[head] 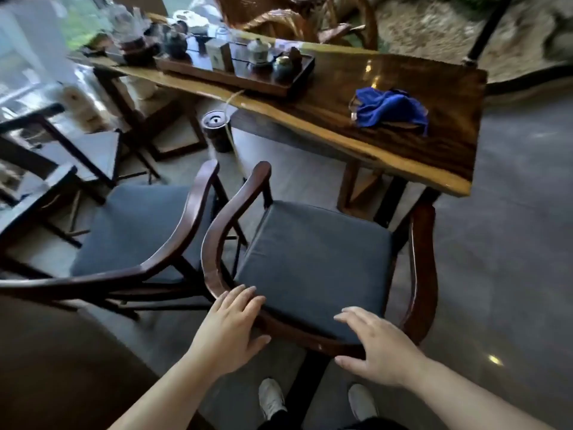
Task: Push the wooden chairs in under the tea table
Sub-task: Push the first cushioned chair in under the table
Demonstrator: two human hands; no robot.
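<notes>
A dark wooden armchair with a grey seat cushion stands right in front of me, its front at the near end of the long tea table. My left hand and my right hand both rest on the chair's curved back rail, fingers spread over it and thumbs under the rail. A second wooden armchair with the same cushion stands close on the left, set back from the table.
A blue cloth lies on the table's near end. A dark tray holds teaware further back. A dark cylindrical bin stands on the floor by the table. More dark chairs crowd the left. My white shoes show below.
</notes>
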